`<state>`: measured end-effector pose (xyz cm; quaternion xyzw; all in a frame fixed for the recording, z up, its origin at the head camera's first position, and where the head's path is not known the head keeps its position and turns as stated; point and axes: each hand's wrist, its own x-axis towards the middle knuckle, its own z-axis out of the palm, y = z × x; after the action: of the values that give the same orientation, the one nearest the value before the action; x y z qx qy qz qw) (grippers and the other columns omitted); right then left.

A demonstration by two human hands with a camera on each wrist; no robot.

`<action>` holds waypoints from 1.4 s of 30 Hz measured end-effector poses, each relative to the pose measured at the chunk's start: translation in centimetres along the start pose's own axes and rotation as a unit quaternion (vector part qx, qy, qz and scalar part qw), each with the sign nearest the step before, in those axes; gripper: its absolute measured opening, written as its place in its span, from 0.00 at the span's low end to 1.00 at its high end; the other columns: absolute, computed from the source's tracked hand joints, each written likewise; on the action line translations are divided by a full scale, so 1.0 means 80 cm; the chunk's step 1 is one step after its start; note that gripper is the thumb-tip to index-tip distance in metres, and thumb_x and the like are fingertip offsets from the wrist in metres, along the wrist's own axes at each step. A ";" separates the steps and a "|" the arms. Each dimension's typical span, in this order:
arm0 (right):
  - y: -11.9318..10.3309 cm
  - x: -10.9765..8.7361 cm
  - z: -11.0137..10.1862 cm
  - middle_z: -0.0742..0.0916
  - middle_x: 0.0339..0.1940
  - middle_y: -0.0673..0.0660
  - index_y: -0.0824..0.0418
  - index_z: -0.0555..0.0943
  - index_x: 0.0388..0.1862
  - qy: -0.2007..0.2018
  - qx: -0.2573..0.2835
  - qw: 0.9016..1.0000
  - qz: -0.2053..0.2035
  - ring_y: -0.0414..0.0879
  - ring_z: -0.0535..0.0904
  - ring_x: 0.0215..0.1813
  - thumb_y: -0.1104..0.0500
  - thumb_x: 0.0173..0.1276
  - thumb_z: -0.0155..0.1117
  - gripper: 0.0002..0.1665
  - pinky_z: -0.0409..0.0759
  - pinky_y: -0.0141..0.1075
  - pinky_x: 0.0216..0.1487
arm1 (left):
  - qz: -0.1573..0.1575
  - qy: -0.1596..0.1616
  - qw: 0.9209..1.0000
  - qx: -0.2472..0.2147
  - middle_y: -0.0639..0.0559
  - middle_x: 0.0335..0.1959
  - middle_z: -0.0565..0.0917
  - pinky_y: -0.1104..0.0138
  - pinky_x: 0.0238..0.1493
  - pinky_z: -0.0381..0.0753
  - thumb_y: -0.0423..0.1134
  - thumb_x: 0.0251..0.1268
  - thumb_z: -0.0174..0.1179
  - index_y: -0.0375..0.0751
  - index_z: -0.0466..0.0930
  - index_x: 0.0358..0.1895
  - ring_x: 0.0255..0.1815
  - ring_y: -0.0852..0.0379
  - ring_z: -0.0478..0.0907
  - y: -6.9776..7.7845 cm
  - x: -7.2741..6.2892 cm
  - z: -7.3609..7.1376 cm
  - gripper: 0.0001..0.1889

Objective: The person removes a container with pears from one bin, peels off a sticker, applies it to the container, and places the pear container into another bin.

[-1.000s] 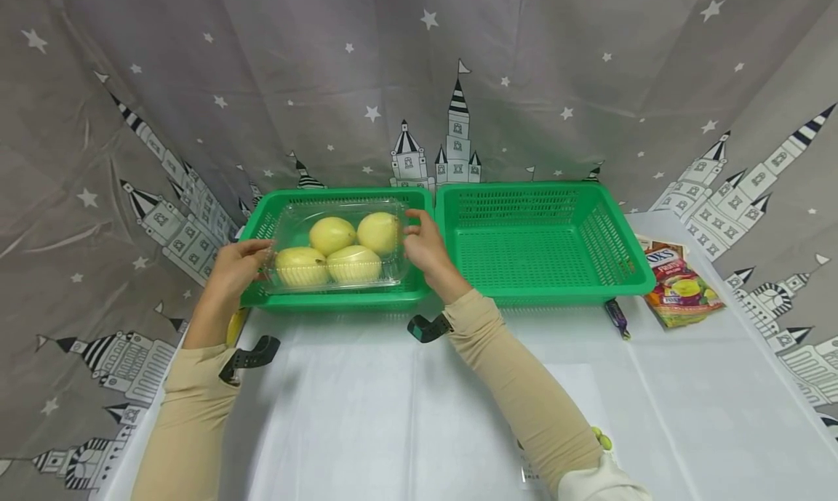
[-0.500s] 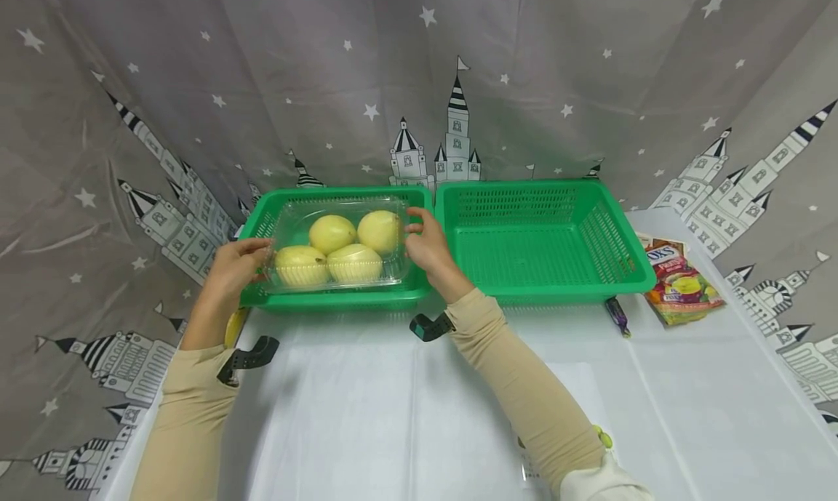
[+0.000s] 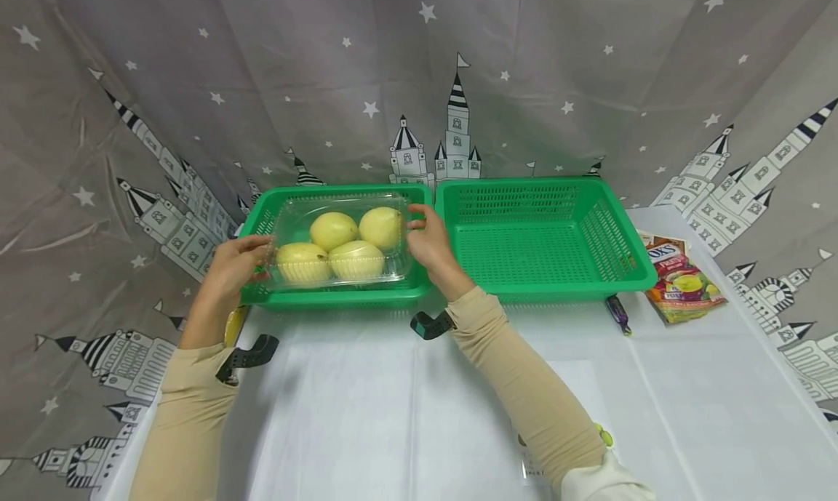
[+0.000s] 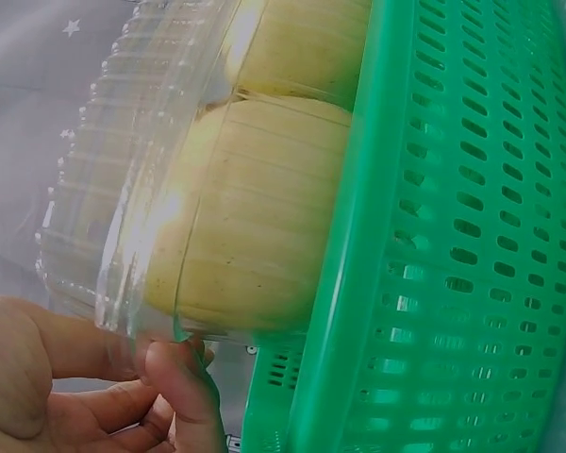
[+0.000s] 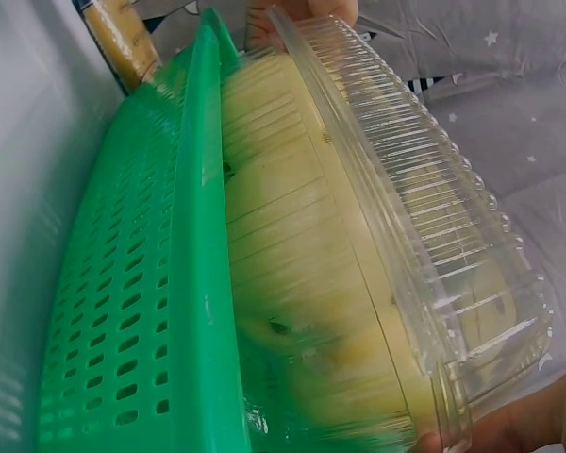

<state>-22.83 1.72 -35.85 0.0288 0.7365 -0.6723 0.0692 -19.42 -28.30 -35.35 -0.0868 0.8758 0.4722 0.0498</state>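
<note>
Within the left green basket (image 3: 340, 298), its lid standing above the rim, is a clear plastic box (image 3: 293, 221) with four yellow fruits (image 3: 356, 261) inside. Well apart, at opposite ends of the box, are both hands: the left hand (image 3: 233, 265) pinches its edge between thumb and curled fingers, and the right hand (image 3: 431, 243) grips the other end, its fingertips partly hidden. Just beside, to the right, is another green basket (image 3: 550, 292). Farther right, a purple candy (image 3: 617, 315) and a red snack bag (image 3: 684, 286) lie on the white table (image 3: 340, 399).
</note>
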 end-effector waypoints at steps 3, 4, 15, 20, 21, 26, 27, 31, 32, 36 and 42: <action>-0.001 0.000 0.000 0.79 0.55 0.60 0.57 0.68 0.73 0.002 -0.003 1.000 -0.003 0.42 0.71 0.36 0.78 0.63 0.45 0.40 0.76 0.29 0.36 | 0.002 -0.002 1.000 -0.005 0.60 0.52 0.71 0.77 0.39 0.82 0.47 0.83 0.40 0.37 0.60 0.78 0.44 0.67 0.70 0.000 0.000 0.000 0.28; -0.001 0.000 -0.001 0.79 0.55 0.60 0.57 0.68 0.73 0.002 -0.005 1.000 -0.004 0.42 0.71 0.36 0.78 0.63 0.45 0.40 0.76 0.29 0.36 | 0.003 0.000 1.000 -0.007 0.60 0.51 0.71 0.76 0.39 0.82 0.47 0.83 0.40 0.37 0.60 0.78 0.44 0.67 0.70 -0.001 -0.001 -0.001 0.28; -0.005 -0.001 -0.002 0.78 0.47 0.56 0.58 0.71 0.71 0.015 0.000 1.000 -0.015 0.42 0.72 0.34 0.78 0.64 0.45 0.37 0.77 0.29 0.33 | 0.013 -0.001 0.999 -0.031 0.65 0.46 0.71 0.74 0.35 0.81 0.49 0.83 0.38 0.37 0.59 0.78 0.40 0.66 0.70 0.000 0.000 -0.003 0.29; -0.009 -0.004 -0.005 0.77 0.45 0.55 0.58 0.71 0.71 0.010 0.001 1.000 -0.025 0.43 0.73 0.37 0.77 0.66 0.47 0.35 0.79 0.28 0.32 | 0.018 -0.002 0.999 -0.043 0.66 0.45 0.70 0.74 0.34 0.79 0.50 0.83 0.38 0.37 0.58 0.78 0.37 0.67 0.70 -0.001 0.000 -0.004 0.29; -0.010 -0.005 -0.007 0.77 0.45 0.55 0.58 0.71 0.71 0.008 0.000 1.000 -0.026 0.43 0.73 0.38 0.77 0.66 0.47 0.35 0.79 0.27 0.32 | 0.019 -0.001 0.999 -0.044 0.66 0.46 0.70 0.74 0.33 0.79 0.50 0.83 0.38 0.37 0.58 0.78 0.37 0.67 0.70 -0.001 -0.001 -0.004 0.29; -0.011 -0.006 -0.011 0.77 0.44 0.55 0.58 0.72 0.70 0.009 -0.005 1.000 -0.029 0.43 0.73 0.37 0.76 0.67 0.47 0.34 0.79 0.27 0.32 | 0.019 0.001 0.999 -0.047 0.68 0.45 0.72 0.74 0.33 0.80 0.49 0.83 0.40 0.38 0.59 0.78 0.37 0.68 0.71 0.002 -0.003 -0.003 0.29; -0.011 -0.006 -0.012 0.77 0.44 0.55 0.58 0.72 0.70 0.009 -0.004 1.000 -0.028 0.43 0.73 0.38 0.76 0.67 0.47 0.34 0.79 0.28 0.33 | 0.019 0.001 0.999 -0.047 0.68 0.44 0.72 0.74 0.33 0.80 0.49 0.83 0.41 0.39 0.59 0.78 0.37 0.68 0.71 0.002 -0.003 -0.003 0.29; -0.012 -0.008 -0.014 0.76 0.42 0.54 0.58 0.71 0.71 0.007 0.004 1.000 -0.027 0.43 0.73 0.40 0.76 0.66 0.48 0.35 0.79 0.28 0.33 | 0.026 -0.004 0.998 -0.055 0.69 0.44 0.73 0.75 0.34 0.80 0.49 0.82 0.42 0.38 0.58 0.78 0.37 0.69 0.72 0.003 -0.006 -0.004 0.30; -0.013 -0.008 -0.014 0.76 0.42 0.54 0.58 0.71 0.71 0.007 0.007 1.000 -0.027 0.43 0.73 0.40 0.76 0.66 0.48 0.35 0.79 0.29 0.33 | 0.029 -0.004 0.998 -0.056 0.69 0.44 0.73 0.75 0.34 0.80 0.49 0.82 0.43 0.37 0.58 0.78 0.37 0.69 0.72 0.004 -0.007 -0.004 0.30; -0.014 -0.010 -0.017 0.77 0.42 0.54 0.58 0.70 0.72 0.005 0.009 1.000 -0.026 0.43 0.74 0.40 0.76 0.67 0.48 0.35 0.79 0.28 0.34 | 0.036 -0.007 0.997 -0.062 0.68 0.45 0.73 0.75 0.35 0.80 0.50 0.82 0.43 0.37 0.58 0.78 0.37 0.68 0.72 0.006 -0.013 -0.006 0.30; -0.014 -0.012 -0.021 0.77 0.41 0.54 0.57 0.69 0.73 -0.001 0.015 1.000 -0.024 0.43 0.74 0.38 0.76 0.67 0.48 0.35 0.79 0.28 0.33 | 0.038 -0.013 0.997 -0.065 0.67 0.45 0.73 0.75 0.35 0.81 0.50 0.82 0.43 0.37 0.59 0.78 0.37 0.68 0.72 0.008 -0.017 -0.006 0.30</action>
<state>-22.12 3.32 -34.49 0.0118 0.7271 -0.6844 0.0537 -18.22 -28.22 -34.29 -0.0506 0.8449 0.5311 0.0378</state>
